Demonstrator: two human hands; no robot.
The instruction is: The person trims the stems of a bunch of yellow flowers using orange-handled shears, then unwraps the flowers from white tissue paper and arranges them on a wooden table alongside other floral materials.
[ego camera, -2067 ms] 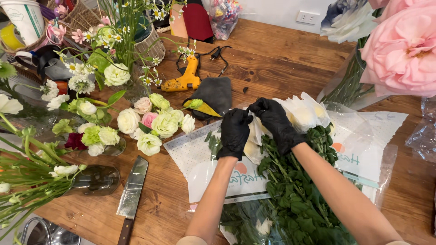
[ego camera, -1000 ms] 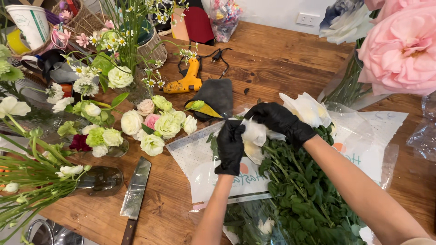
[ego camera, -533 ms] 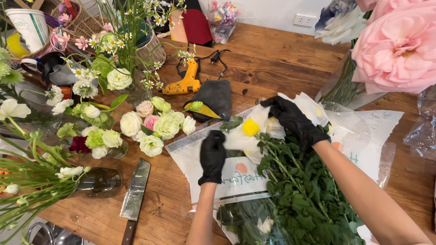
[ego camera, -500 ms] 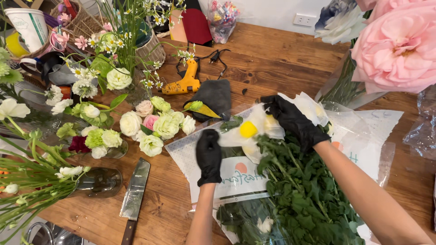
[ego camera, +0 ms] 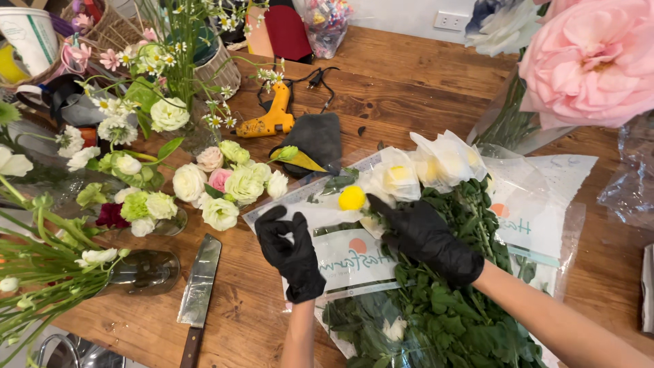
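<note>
- Both hands wear black gloves. The left hand (ego camera: 291,253) hovers over the clear plastic wrapper (ego camera: 340,255) with fingers spread and curled, holding nothing.
- The right hand (ego camera: 428,237) lies on the bunch of leafy stems (ego camera: 449,307). Its fingers are pinched on the stem just under a yellow flower head (ego camera: 352,198); how tightly it grips I cannot tell.
- That yellow flower sits up and to the right of the left hand, and just left of the right fingertips, so the right hand is the nearer one. The bunch runs with its long axis from the near right edge up toward the middle of the table, blooms at the far end.
- Beyond the right hand, more blooms in white paper sleeves (ego camera: 446,160) top the bunch.
- To the left on the wooden table (ego camera: 409,88) a knife (ego camera: 197,293) lies handle toward the near edge, beside a glass vase (ego camera: 146,271) on its side.
- Further out lies a cluster of white, green and pink flowers (ego camera: 218,187).
- Further still sit a dark grey cloth (ego camera: 315,136) and an orange glue gun (ego camera: 272,119).
- At the far right a large pink rose (ego camera: 593,61) fills the corner, very close to the camera.
</note>
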